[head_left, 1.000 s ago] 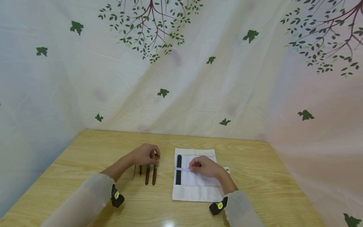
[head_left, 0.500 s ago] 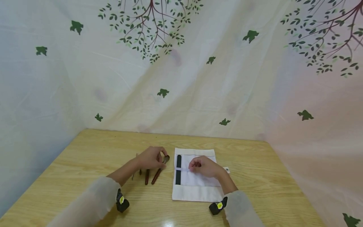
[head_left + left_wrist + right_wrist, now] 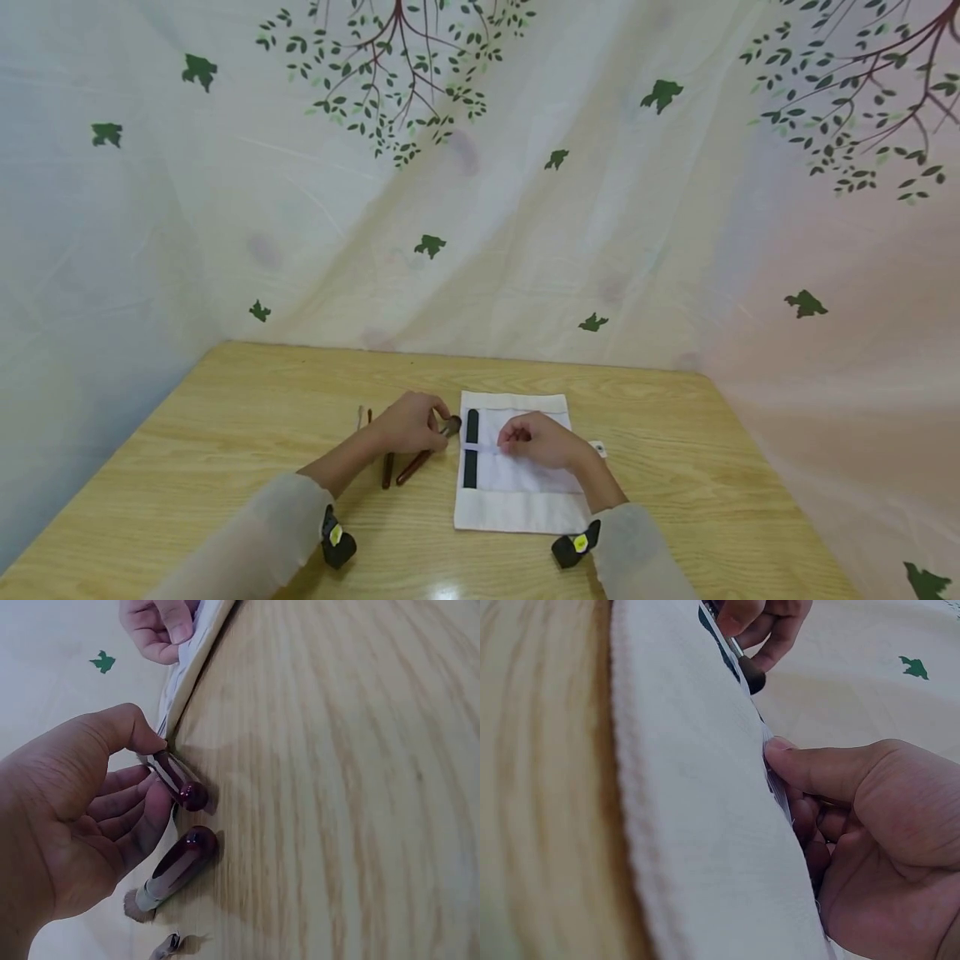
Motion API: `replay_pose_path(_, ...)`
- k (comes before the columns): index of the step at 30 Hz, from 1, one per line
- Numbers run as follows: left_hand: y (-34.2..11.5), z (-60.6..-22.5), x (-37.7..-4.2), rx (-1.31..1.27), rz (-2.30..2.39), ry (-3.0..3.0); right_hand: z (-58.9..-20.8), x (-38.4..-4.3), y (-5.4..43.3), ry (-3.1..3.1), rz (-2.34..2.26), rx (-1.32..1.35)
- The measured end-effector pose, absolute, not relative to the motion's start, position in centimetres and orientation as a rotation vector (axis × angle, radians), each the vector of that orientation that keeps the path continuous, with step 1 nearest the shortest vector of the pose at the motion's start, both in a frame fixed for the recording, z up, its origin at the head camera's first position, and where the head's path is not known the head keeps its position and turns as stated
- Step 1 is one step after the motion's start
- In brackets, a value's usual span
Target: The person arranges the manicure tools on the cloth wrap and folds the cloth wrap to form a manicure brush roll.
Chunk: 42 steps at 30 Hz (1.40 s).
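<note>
My left hand (image 3: pixel 408 423) pinches a makeup brush (image 3: pixel 413 468) with a dark red handle between thumb and fingers. Its dark bristle head (image 3: pixel 754 678) points right, right at the left edge of a white fabric case (image 3: pixel 517 510). That case lies unfolded, and a flat black strip with a rounded top (image 3: pixel 471 473) sits under its pale strap (image 3: pixel 480 447). With thumb and fingertips, my right hand (image 3: pixel 551 443) pinches the strap over the middle of the case. A second dark red brush (image 3: pixel 184 859) lies on the table beside the left hand.
Left of the left hand lie two thin tools, one silvery (image 3: pixel 360 415) and one reddish brown (image 3: pixel 369 416), partly hidden by the forearm. A small white tag (image 3: pixel 598 449) sticks out at the case's right. Behind the wooden table (image 3: pixel 285 375) hangs a leaf-patterned curtain (image 3: pixel 495 317).
My left hand has moved right with the brush, tilting it so that its bristles now come near the case's left edge. The right hand has stayed at the strap.
</note>
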State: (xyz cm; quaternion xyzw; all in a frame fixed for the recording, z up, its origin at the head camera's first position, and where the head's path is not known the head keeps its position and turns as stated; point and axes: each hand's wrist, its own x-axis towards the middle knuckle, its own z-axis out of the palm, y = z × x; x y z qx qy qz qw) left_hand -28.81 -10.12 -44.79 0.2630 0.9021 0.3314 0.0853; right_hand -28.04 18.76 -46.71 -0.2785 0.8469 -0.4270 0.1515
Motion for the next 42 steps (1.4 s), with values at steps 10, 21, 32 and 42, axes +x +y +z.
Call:
replay_pose_path(10, -10.5, -44.0, -30.0, 0.625, 1.357, 2.499, -46.8, -28.1, 18.8, 2.437, -1.228, -0.812)
replay_pose_path(21, -8.7, -43.8, -31.4, 0.567, 1.703, 2.286, -46.9, -28.3, 19.0, 2.436, -1.223, -0.822)
replay_pose_path(32, -6.2, -44.6, -32.5, 0.479, 1.996, 2.168, -46.7, -28.2, 18.8, 2.447, -1.202, -0.804)
replay_pose_path(42, -4.1, -45.6, -33.2, 0.437, 2.076, 2.156, -46.7, -28.3, 18.8, 2.454, -1.176, -0.812)
